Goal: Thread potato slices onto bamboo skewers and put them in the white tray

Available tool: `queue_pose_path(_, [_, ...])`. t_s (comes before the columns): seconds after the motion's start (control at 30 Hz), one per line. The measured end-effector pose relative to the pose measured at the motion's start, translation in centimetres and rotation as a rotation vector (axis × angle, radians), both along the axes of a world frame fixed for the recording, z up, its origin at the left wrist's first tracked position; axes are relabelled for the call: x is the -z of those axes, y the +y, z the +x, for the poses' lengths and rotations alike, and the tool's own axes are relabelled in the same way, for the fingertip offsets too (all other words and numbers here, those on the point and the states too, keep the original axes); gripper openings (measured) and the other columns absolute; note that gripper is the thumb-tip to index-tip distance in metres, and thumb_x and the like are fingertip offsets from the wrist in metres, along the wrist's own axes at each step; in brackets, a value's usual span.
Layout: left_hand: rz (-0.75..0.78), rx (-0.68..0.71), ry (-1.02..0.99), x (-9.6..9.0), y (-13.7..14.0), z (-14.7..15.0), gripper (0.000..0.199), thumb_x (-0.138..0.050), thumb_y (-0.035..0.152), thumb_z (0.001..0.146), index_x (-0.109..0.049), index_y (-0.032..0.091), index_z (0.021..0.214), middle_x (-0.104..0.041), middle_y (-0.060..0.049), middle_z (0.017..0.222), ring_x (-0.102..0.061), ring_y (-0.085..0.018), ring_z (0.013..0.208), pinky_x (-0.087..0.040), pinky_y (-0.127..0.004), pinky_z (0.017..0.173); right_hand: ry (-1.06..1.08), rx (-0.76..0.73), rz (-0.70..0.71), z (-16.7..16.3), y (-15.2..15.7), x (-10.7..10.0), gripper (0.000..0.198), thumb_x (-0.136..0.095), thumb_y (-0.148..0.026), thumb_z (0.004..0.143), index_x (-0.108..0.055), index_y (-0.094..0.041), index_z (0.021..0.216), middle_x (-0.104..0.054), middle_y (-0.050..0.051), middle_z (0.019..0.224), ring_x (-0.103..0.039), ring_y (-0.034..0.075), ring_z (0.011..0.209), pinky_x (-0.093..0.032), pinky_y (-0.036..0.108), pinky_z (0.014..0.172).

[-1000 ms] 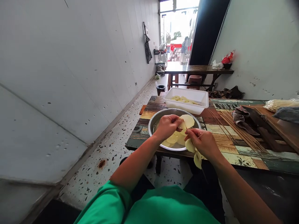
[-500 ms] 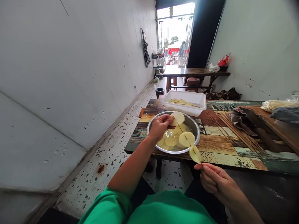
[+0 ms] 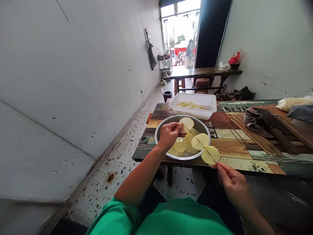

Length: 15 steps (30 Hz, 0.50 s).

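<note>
My left hand [image 3: 168, 135] pinches a thin, pale potato slice [image 3: 187, 124] at the far end of a thin skewer [image 3: 192, 133]. Two more potato slices, a middle one [image 3: 200, 141] and a nearer one [image 3: 210, 155], are threaded on the same skewer, spaced apart. Fingers of my right hand [image 3: 232, 182] are closed on the skewer's near end, just below the nearest slice. Under my left hand a metal bowl [image 3: 182, 159] holds several potato slices [image 3: 180, 147] in water. Behind it, a white plastic tub [image 3: 193, 112] contains skewered slices [image 3: 189, 104].
Right of the bowl, bare skewers [image 3: 254, 137] lie across the patterned table [image 3: 230, 150]. Beyond them are a crumpled cloth [image 3: 251, 119], a wooden board [image 3: 293, 130] and a plastic bag [image 3: 290, 103]. A white wall [image 3: 73, 81] runs along the left.
My right hand has moved slightly right and up, away from my left. The nearest slice has turned to face me more flatly. My left hand keeps its pinch.
</note>
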State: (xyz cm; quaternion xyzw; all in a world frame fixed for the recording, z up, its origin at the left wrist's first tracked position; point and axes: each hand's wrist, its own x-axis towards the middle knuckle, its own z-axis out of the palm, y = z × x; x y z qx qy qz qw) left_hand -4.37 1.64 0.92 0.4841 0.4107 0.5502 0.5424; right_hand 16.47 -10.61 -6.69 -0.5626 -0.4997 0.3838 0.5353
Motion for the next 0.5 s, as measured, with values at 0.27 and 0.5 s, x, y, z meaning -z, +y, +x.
queue_pose_path(0.27, [-0.063,-0.002,-0.078,0.0,0.0,-0.3,0.034,-0.083,0.036,0.059,-0.07,0.009,0.075,-0.068,-0.003,0.07,-0.061,-0.011,0.054,-0.055,-0.025,0.053,0.032,-0.144,-0.081,0.4,0.5,0.3,0.033,-0.06,-0.05,0.085,-0.069,-0.018,0.086,-0.052,0.0,0.06,-0.04,0.01,0.047,-0.03,0.023,0.043])
queue_pose_path(0.5, [-0.227,0.065,-0.339,1.1,-0.3,-0.4,0.037,-0.082,0.037,0.063,-0.067,0.011,0.085,-0.07,-0.006,0.078,-0.066,-0.014,0.068,-0.055,-0.026,0.064,0.428,-0.308,-0.197,-1.0,1.6,-1.5,0.036,-0.069,-0.052,0.078,-0.06,-0.017,0.077,-0.021,-0.012,0.047,-0.017,0.006,0.041,-0.014,0.021,0.04])
